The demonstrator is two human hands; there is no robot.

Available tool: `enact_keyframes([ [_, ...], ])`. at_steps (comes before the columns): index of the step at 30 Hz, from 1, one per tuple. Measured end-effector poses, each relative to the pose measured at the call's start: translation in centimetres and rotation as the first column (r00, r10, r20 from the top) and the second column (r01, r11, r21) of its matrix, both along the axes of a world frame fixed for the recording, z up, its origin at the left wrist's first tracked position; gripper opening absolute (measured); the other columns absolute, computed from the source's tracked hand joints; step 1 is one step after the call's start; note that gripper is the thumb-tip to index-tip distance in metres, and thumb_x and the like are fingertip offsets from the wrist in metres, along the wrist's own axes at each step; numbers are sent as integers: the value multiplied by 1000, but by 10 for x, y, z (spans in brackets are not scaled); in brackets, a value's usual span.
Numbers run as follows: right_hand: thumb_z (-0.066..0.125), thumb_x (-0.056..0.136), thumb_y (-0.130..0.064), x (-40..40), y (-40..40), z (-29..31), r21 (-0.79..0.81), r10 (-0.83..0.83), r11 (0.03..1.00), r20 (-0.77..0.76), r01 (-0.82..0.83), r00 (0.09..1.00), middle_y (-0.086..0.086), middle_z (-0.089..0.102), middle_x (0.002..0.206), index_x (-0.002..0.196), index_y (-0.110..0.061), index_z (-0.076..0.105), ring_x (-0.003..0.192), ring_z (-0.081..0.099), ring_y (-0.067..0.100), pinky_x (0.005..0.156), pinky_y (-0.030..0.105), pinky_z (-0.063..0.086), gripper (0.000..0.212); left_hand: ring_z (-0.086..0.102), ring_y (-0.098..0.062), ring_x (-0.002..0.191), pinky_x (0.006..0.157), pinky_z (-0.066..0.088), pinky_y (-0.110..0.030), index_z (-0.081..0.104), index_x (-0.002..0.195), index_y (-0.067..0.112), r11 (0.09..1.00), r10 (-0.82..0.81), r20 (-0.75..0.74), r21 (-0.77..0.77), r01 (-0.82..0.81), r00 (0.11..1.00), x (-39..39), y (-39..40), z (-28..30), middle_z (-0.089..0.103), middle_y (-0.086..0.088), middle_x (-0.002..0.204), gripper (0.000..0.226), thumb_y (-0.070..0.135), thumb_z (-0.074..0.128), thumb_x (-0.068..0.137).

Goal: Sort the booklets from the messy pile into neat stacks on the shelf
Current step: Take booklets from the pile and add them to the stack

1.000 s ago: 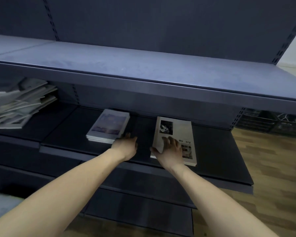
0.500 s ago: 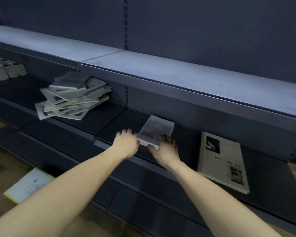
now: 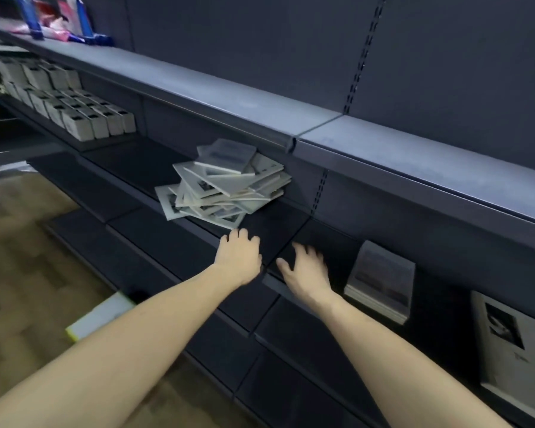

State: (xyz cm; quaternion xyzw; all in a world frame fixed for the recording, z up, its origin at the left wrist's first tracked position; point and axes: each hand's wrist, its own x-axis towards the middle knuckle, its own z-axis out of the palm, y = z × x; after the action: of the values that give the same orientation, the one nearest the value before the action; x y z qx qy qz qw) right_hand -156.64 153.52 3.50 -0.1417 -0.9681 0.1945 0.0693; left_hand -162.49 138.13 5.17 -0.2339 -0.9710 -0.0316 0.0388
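Both hands reach forward over the dark middle shelf (image 3: 173, 242) in the head view, and neither holds anything. The left hand (image 3: 238, 257) hangs over the front part of the shelf with its fingers loosely bent downward; I cannot tell if the fingertips touch the shelf. The right hand (image 3: 306, 271) is just beside it, with the fingers spread apart and relaxed, above the shelf's front edge.

I take the messy pile (image 3: 226, 186) of booklets as the landmark. It lies on the same shelf, near the back, and its booklets point in many directions and overlap one another. The left hand is just in front of the pile, near its lowest booklets but not touching them. The right hand is in front of the pile and to the right. Further right of the pile stands a small neat stack (image 3: 380, 285) of booklets with a greyish cover, and still further right, at the border of the view, lies a larger pale booklet (image 3: 513, 344) with a dark picture on it. Well to the left of the pile, rows of small pale boxes (image 3: 84, 115) fill a shelf. Above the pile runs the grey upper shelf (image 3: 383, 140), and at its far left end some blue and pink packages (image 3: 62, 20) stand. Below and left of the pile, a pale sheet (image 3: 99, 316) lies on the wooden floor (image 3: 22, 273).
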Motion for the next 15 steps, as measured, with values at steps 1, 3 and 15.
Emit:
enact_keyframes([
  [1,46,99,-49,-9,-11,-1,-4,10,1000,-4,-10,1000,10,42,149,151,-20,34,133,38,33,109,44,35,61,37,-32,130,106,35,-43,44,138,15,1000,16,5,15,-17,1000,-6,-10,-1,44,-14,136,46,38,42,99],
  [3,47,100,-47,-27,-32,-1,-20,32,999,-12,-33,999,11,41,150,151,-18,34,133,38,32,108,43,34,61,36,-32,131,107,34,-43,44,138,15,998,38,10,49,-39,999,-19,-26,-2,43,-14,137,46,38,43,98],
  [15,52,101,-29,-149,-90,15,-83,119,984,-359,-158,926,11,38,152,147,-11,39,140,32,27,114,44,34,52,32,-31,133,105,37,-43,45,136,14,982,118,-56,157,-108,992,-124,-86,5,38,-15,141,44,35,44,97],
])
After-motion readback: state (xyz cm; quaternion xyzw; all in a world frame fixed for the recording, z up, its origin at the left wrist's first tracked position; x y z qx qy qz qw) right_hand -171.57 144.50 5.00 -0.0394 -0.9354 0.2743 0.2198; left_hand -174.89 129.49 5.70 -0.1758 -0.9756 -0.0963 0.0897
